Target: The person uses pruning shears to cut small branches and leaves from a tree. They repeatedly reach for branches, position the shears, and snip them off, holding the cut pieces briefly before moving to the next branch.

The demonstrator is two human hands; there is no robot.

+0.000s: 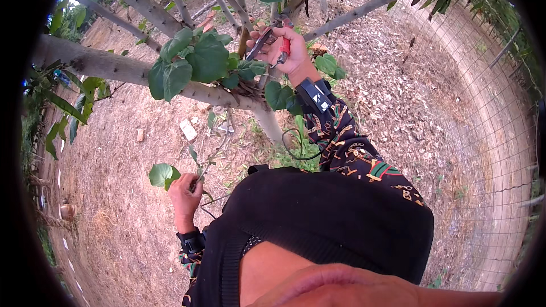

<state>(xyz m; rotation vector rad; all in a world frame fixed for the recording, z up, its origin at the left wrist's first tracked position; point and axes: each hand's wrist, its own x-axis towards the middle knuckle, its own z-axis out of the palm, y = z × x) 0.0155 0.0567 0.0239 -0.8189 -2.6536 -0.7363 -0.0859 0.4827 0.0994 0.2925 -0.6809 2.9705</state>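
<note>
My right hand (290,49) is raised at the fork of a grey-barked tree (262,113), gripping pruning shears (285,50) with red on the handles. The tips of the shears are partly lost among the branches, so I cannot tell whether they touch wood. Broad green leaves (209,57) grow around the fork, just left of that hand. Lower down, my left hand (186,194) pinches a thin leafy twig (217,149). The twig slants up towards the trunk, and a round green leaf (161,175) shows beside the fingers.
Thick limbs (106,66) spread left, and another branch (375,6) reaches right. A wire mesh fence (482,106) curves along the right side. Pale brick pieces (187,130) lie on dry, litter-strewn ground (115,204). A black cable (294,155) loops near my right sleeve.
</note>
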